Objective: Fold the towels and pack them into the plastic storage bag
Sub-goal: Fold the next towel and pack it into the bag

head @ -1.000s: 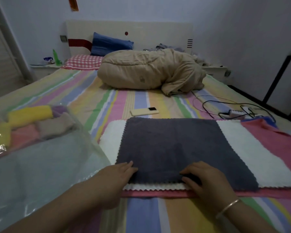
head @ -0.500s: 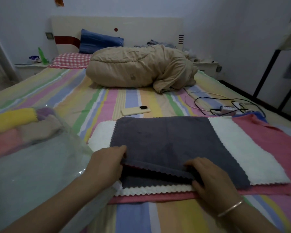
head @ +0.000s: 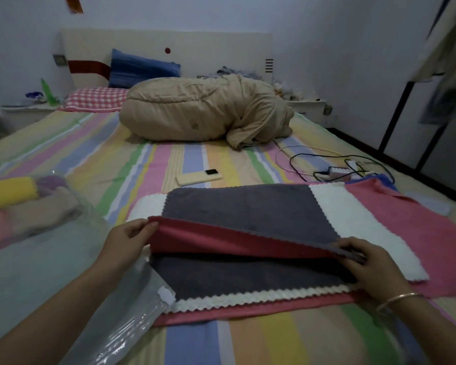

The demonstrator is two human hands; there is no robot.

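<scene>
Nearest, the clear plastic storage bag (head: pixel 50 272) lies on the striped bed (head: pixel 248 338) at the left, its open mouth beside the stack of flat towels; rolled yellow, pink and beige towels (head: pixel 24 206) already sit deep inside it. Just beyond, the left hand (head: pixel 127 243) pinches the near-left corner of the grey towel (head: pixel 248 209) between thumb and fingers, and the right hand (head: pixel 363 262) pinches its near-right corner. The near edge is lifted off the pile, showing a red underside, with another dark towel, a white towel (head: pixel 353 222) and a pink towel (head: pixel 419 227) spread beneath. This looks like the start of the first fold on the top towel. The next move likely calls for carrying the lifted edge away to meet the far edge, corners aligned, without dragging the lower layers. Farther off lie a phone (head: pixel 199 176), tangled cables (head: pixel 334 167) and a beige duvet (head: pixel 203 111).
</scene>
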